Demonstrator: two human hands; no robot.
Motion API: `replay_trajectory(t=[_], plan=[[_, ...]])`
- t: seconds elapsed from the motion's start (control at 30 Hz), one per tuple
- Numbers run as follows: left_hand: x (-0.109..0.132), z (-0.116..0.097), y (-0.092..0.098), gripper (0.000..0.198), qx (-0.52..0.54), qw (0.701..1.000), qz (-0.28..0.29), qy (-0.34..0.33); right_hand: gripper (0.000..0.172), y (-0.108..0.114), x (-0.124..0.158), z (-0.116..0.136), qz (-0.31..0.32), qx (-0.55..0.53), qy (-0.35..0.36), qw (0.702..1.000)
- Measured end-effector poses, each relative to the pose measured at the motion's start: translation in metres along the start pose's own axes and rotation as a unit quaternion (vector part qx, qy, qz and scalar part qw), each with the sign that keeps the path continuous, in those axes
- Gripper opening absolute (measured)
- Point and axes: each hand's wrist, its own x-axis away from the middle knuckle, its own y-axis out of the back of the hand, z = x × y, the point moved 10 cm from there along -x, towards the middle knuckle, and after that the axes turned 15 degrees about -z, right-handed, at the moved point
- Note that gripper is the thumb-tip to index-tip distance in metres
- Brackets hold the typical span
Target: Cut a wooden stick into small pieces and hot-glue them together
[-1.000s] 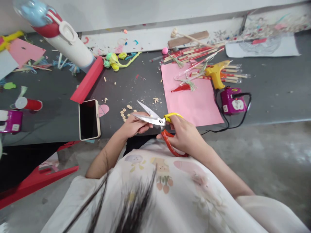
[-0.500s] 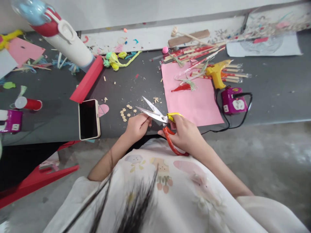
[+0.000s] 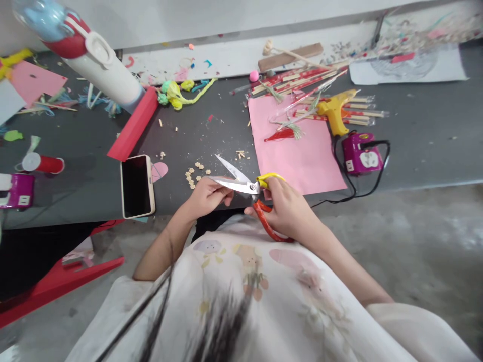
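Note:
My right hand [image 3: 289, 207] grips a pair of scissors [image 3: 241, 183] by its handles, one loop yellow and the other red-orange. The blades are spread apart and point left. My left hand [image 3: 209, 197] is closed, fingers pressed together, just under the lower blade at the table's front edge. Whatever its fingers pinch is hidden behind the blade. Beyond my left hand lie small flower-shaped wooden bits [image 3: 190, 176] in a loose curve. A few short stick pieces [image 3: 240, 154] rest past the blade tips.
A pink sheet [image 3: 302, 166] lies to the right, with a red tassel [image 3: 279, 134] and yellow glue gun [image 3: 335, 113]. Its cord runs by a purple box [image 3: 362, 155]. On the left are a phone [image 3: 136, 187], a red paper strip [image 3: 134, 125] and a tall bottle [image 3: 101, 65].
My left hand has shifted slightly left, lower under the blade. The scissors have turned a little, their tips now lower in view. The right hand keeps its hold.

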Motion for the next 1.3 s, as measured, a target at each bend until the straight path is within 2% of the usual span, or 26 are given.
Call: replay_trajectory(t=[0.17, 0.27, 0.37, 0.47, 0.53, 0.6, 0.67, 0.73, 0.83, 0.93, 1.1, 1.3], plan=[[0.0, 0.005, 0.0, 0.031, 0.019, 1.0, 0.0, 0.017, 0.04, 0.003, -0.003, 0.002, 0.002, 0.008, -0.008, 1.0], [-0.001, 0.0, 0.001, 0.034, -0.002, 1.0, -0.002, -0.008, 0.038, 0.005, -0.004, 0.002, -0.001, 0.011, -0.012, 1.0], [0.0, -0.005, 0.0, 0.037, -0.068, 0.997, -0.01, -0.039, 0.039, 0.002, -0.003, 0.001, 0.008, 0.019, -0.021, 1.0], [0.003, -0.006, 0.005, 0.034, -0.168, 0.981, -0.068, -0.063, 0.04, 0.001, -0.003, -0.002, 0.005, 0.023, -0.03, 0.999], [0.007, -0.009, 0.014, 0.03, -0.228, 0.959, -0.147, -0.084, 0.041, 0.002, -0.003, -0.002, -0.006, 0.024, -0.026, 0.999], [0.011, -0.011, 0.015, 0.034, -0.253, 0.944, -0.178, -0.111, 0.042, 0.002, -0.003, -0.001, -0.01, 0.025, -0.014, 1.0], [0.011, -0.011, 0.012, 0.037, -0.248, 0.947, -0.163, -0.122, 0.043, 0.001, -0.002, -0.001, -0.005, 0.023, -0.005, 1.0], [0.007, -0.008, 0.009, 0.039, -0.224, 0.96, -0.126, -0.108, 0.043, 0.0, -0.001, -0.001, 0.006, 0.015, -0.002, 1.0], [0.003, -0.004, 0.004, 0.04, -0.138, 0.987, -0.051, -0.063, 0.046, -0.001, 0.001, -0.002, 0.02, 0.002, -0.001, 1.0], [0.002, -0.003, 0.001, 0.034, -0.044, 0.999, -0.006, -0.021, 0.047, -0.001, 0.001, 0.001, 0.018, 0.001, 0.01, 1.0], [0.002, -0.002, -0.001, 0.036, 0.002, 1.0, 0.008, 0.002, 0.044, 0.001, 0.001, 0.003, 0.0, 0.002, 0.014, 1.0], [-0.001, 0.0, -0.002, 0.032, 0.029, 1.0, 0.005, 0.007, 0.039, 0.001, -0.002, -0.001, 0.008, 0.01, -0.015, 1.0]])
